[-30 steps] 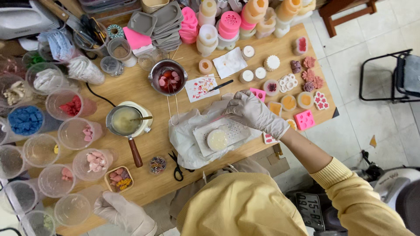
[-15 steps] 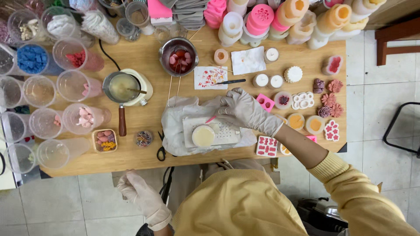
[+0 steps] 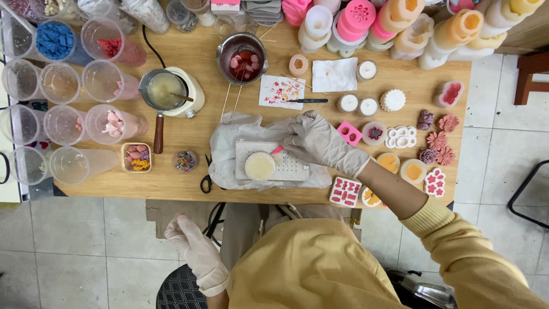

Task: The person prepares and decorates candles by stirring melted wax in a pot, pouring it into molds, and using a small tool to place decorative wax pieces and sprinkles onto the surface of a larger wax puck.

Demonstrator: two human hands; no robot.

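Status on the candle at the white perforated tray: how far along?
Looks done: the round cream candle is poured and sits on the white perforated tray. In hand: the right hand holds a small pink tool by the candle's rim. The left hand hangs off the table. Left, apparently: no decoration shows on the candle top yet.

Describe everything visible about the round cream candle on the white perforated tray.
The round cream candle is a low, pale disc, waxy-looking, in what seems a clear shallow rim. It lies flat on the left part of the white perforated tray, which rests on crumpled white paper near the table's front edge. The gloved right hand holds a thin pink tool just beside its upper right edge; whether the tip touches it is unclear. No wick can be made out.
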